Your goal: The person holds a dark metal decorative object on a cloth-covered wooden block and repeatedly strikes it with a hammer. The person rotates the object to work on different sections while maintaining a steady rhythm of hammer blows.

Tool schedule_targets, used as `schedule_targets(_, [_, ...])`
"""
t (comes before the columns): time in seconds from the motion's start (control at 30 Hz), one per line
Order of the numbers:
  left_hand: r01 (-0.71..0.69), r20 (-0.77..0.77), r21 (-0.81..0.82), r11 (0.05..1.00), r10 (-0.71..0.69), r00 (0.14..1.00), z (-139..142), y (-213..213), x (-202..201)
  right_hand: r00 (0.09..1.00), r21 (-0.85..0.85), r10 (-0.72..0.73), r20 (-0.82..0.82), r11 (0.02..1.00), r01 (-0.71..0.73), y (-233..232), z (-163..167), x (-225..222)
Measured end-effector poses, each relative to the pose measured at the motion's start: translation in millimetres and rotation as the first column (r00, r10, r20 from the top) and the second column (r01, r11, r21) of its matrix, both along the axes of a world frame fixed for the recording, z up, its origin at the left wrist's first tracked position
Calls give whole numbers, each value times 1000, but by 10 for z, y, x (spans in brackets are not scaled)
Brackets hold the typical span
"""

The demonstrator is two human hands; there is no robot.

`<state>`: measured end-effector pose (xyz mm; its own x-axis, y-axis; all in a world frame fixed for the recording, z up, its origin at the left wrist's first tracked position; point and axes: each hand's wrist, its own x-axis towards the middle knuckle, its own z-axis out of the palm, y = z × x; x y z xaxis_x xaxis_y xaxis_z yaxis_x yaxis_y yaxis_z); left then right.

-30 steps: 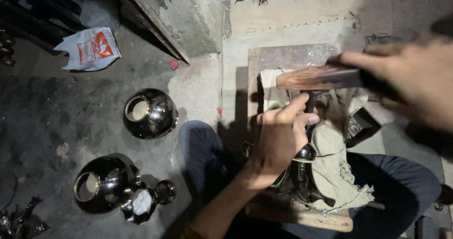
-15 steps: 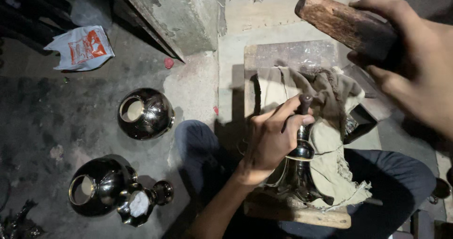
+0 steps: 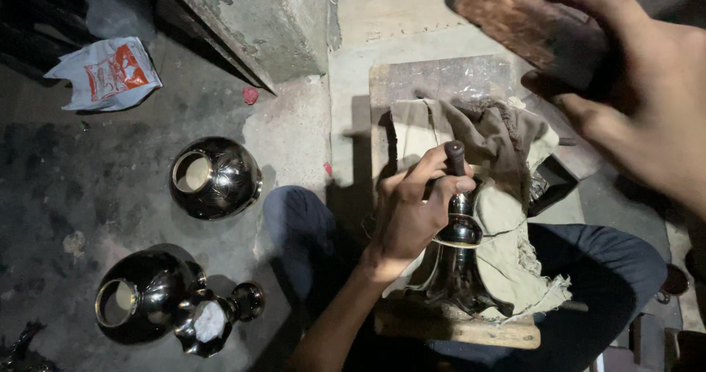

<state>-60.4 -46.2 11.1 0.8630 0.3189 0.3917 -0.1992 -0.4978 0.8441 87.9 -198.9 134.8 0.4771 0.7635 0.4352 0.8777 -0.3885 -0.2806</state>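
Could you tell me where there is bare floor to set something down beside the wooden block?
Bare floor lies between the plastic bag and the round metal pot, and left of that pot. The wooden block is crowded: cloth, metal vase, the left hand gripping a punch, the right hand raising a mallet. Bottom left is crowded with vessels.

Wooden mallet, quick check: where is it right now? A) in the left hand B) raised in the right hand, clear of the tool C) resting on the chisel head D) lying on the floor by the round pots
B: the right hand grips the wooden mallet raised at the top of the view, apart from the punch tool that the left hand steadies on the dark metal vessel.
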Motion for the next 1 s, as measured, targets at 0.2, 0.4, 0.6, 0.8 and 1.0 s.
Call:
schedule_targets(0.2, [7,84,121,993,-17,996,-107,19,12,988,42,55,-142,998,-50,-80,-162,63])
schedule_targets(0.4, [19,0,49,999,-19,1000,-137,-21,18,997,-329,-53,63,942,70,-157,-319,110])
schedule_targets(0.6, [-71,75,177,982,58,995,-86,-71,-24,955,-637,-77,286,729,250,-188,-198,40])
schedule_targets(0.8, [-71,-31,196,978,79,996,-66,-37,0,983,-528,-76,168,835,155,-651,-574,102])
schedule_targets(1.0, [-104,-91,-51,993,99,991,82,291,-115,819,28,-320,-475,925,378,-1191,-1306,-221])
